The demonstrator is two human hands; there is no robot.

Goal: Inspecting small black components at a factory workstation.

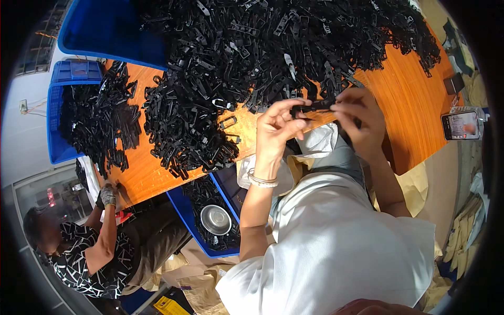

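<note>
Strip (319, 106), black and slim, is up in the fingers of both hands, on the near side of the big heap (262, 47) of black parts. From where I stand, it lies straight between the two hands, its long axis running crosswise from one to the other, the right end perhaps a little higher. Neither hand is nearer: each has an end.

The left hand (278, 123) pinches the left end, thumb below and fingers above, the palm partly turned up. The right hand (362, 118) takes the other end between thumb and fingertips, its fingers bent and the palm free. Neither is clenched; both seem to grip by the tips only, though the strip is too dark for me to make out its finer shape.

The table (412, 110) shows bare wood to the right of the heap, and a phone (462, 126) stands out past that. On the heap's near side, below the table's edge, a bowl (215, 219) sits in a blue bin (176, 212). Left of the heap, a co-worker (92, 252) in gloves leans at the table.
</note>
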